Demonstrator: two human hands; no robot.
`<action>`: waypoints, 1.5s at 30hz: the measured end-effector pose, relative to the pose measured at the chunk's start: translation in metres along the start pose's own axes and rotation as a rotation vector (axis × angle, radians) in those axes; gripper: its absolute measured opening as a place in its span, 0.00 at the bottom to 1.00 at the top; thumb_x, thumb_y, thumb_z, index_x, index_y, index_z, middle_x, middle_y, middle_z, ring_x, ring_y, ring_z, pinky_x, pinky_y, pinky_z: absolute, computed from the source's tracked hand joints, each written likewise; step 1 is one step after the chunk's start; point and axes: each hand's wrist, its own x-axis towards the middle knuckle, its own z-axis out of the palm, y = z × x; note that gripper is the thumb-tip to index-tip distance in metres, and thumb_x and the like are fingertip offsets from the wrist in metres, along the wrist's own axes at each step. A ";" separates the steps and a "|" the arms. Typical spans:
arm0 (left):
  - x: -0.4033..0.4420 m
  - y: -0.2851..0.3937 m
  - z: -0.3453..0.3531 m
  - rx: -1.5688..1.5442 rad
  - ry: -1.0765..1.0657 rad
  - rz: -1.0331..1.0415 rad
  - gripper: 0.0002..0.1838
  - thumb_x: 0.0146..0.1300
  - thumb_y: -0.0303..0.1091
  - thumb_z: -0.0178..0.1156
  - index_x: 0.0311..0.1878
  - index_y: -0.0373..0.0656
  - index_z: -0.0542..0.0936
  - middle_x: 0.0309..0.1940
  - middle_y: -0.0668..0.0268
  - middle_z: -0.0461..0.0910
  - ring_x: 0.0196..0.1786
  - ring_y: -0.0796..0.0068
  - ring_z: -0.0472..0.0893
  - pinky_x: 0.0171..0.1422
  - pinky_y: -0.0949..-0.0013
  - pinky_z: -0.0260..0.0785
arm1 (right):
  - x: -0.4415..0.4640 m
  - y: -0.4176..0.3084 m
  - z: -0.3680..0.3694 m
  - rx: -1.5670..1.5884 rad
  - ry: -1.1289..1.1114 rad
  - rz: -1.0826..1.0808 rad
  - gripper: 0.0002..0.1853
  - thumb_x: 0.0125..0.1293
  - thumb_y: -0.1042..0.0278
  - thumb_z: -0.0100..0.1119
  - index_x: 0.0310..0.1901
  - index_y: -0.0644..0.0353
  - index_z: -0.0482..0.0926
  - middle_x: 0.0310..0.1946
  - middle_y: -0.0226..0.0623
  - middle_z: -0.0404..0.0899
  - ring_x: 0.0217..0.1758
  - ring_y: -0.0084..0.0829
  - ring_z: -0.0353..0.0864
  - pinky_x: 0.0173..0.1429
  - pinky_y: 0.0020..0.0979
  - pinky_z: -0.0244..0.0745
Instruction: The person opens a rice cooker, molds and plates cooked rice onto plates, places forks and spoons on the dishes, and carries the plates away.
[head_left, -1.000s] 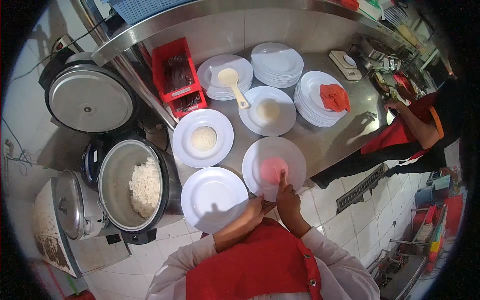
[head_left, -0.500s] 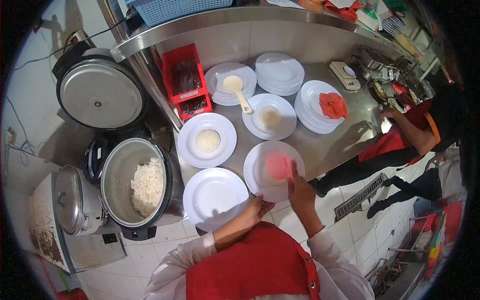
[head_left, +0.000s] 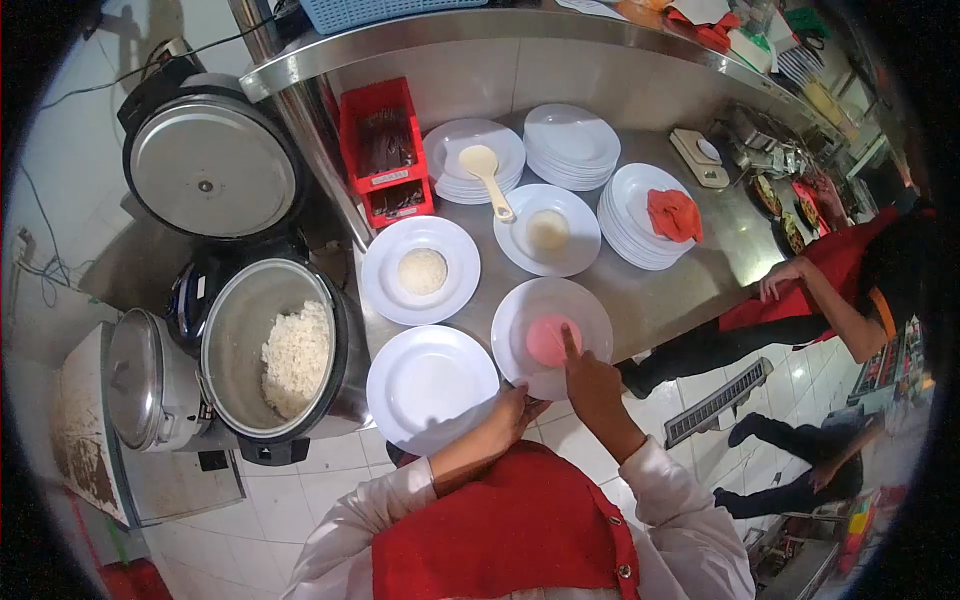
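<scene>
A white plate (head_left: pixel 510 315) sits at the front edge of the counter, and my left hand (head_left: pixel 513 412) grips its near rim. In the plate's well is a small pink bowl (head_left: pixel 546 342), apparently upside down. My right hand (head_left: pixel 597 395) is closed at the bowl's right side, its index finger stretched onto the pink surface; the other fingers are partly hidden. Left of this plate lies a bare white plate (head_left: pixel 432 385). Behind are a plate with a round rice mound (head_left: pixel 422 271) and another plate with a pale, flat round patch (head_left: pixel 548 230).
An open rice cooker (head_left: pixel 270 350) holding rice stands at left. A cream rice paddle (head_left: pixel 486 180) rests on stacked plates. Other stacks, one bearing a red cloth (head_left: pixel 674 215), red cutlery bins (head_left: pixel 385 140) and a scale (head_left: pixel 698 158) line the counter. A co-worker (head_left: pixel 840 280) stands at right.
The pink bowl, blurred at the plate's upper right before, now sits lower in the plate's well with my right index finger on it. The co-worker's arm has lowered.
</scene>
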 end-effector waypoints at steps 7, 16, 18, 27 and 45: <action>-0.081 0.042 0.002 0.071 -0.106 -0.290 0.15 0.70 0.34 0.45 0.53 0.34 0.65 0.51 0.55 0.70 0.52 0.63 0.74 0.59 0.64 0.69 | -0.007 0.057 -0.004 0.673 0.441 0.081 0.24 0.65 0.62 0.53 0.61 0.61 0.65 0.24 0.36 0.75 0.23 0.33 0.75 0.28 0.34 0.71; -0.210 0.095 -0.074 0.460 0.363 0.370 0.13 0.68 0.38 0.50 0.45 0.37 0.74 0.29 0.67 0.74 0.33 0.79 0.75 0.41 0.78 0.68 | 0.040 -0.024 -0.052 1.859 -0.165 0.187 0.18 0.68 0.56 0.47 0.50 0.60 0.72 0.33 0.28 0.72 0.37 0.22 0.71 0.45 0.25 0.67; -0.220 0.096 -0.054 0.615 0.328 0.485 0.15 0.69 0.37 0.49 0.53 0.38 0.70 0.43 0.62 0.74 0.47 0.75 0.74 0.53 0.74 0.66 | 0.044 -0.063 -0.031 1.998 -0.420 0.204 0.15 0.68 0.57 0.47 0.47 0.58 0.73 0.34 0.26 0.73 0.37 0.21 0.72 0.42 0.25 0.69; -0.205 0.094 -0.050 0.408 0.267 0.782 0.16 0.68 0.35 0.50 0.56 0.40 0.65 0.48 0.65 0.70 0.50 0.78 0.70 0.55 0.73 0.63 | 0.059 -0.198 -0.010 1.162 0.108 -0.532 0.17 0.65 0.68 0.50 0.53 0.66 0.68 0.51 0.45 0.68 0.61 0.43 0.61 0.66 0.40 0.52; -0.292 0.169 -0.181 -0.002 1.081 1.377 0.15 0.68 0.35 0.51 0.54 0.42 0.65 0.21 0.73 0.65 0.20 0.85 0.65 0.23 0.80 0.57 | 0.267 -0.031 -0.125 0.217 0.476 0.015 0.14 0.52 0.82 0.51 0.43 0.65 0.74 0.39 0.55 0.77 0.45 0.54 0.76 0.47 0.47 0.70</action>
